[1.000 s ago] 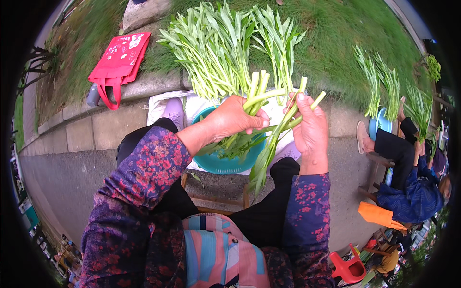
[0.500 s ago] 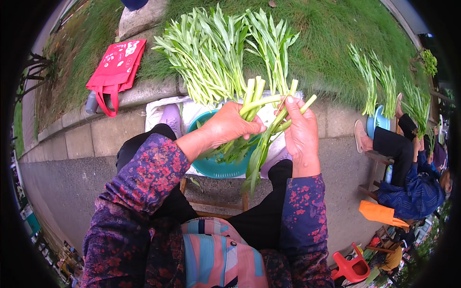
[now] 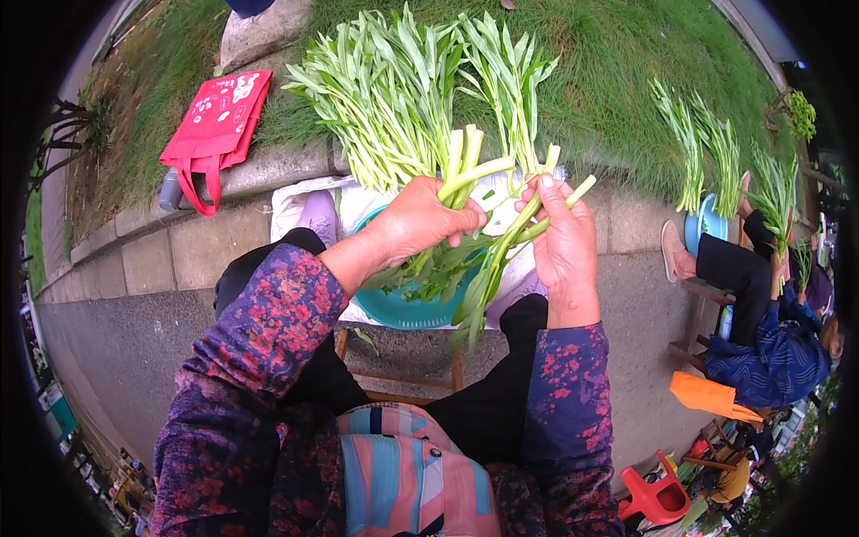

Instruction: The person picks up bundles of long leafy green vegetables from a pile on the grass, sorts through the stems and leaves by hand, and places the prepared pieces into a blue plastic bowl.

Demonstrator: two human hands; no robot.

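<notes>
Head view: the left grip [image 3: 418,219] is closed around a bundle of thick green stems [image 3: 456,161]; the right grip [image 3: 565,237] pinches a few leafy stalks [image 3: 510,240], their leaves [image 3: 472,313] hanging over the right side of a teal basin [image 3: 412,315]. It stands on a white sheet [image 3: 353,201]. Beyond, more greens [image 3: 380,116] reach onto the grass [image 3: 608,107], a red bag [image 3: 215,121] to their left.

The left hand [image 3: 419,220] and its stems [image 3: 465,181] now sit slightly higher and farther left, leaving a wider gap to the right hand [image 3: 567,240].
</notes>
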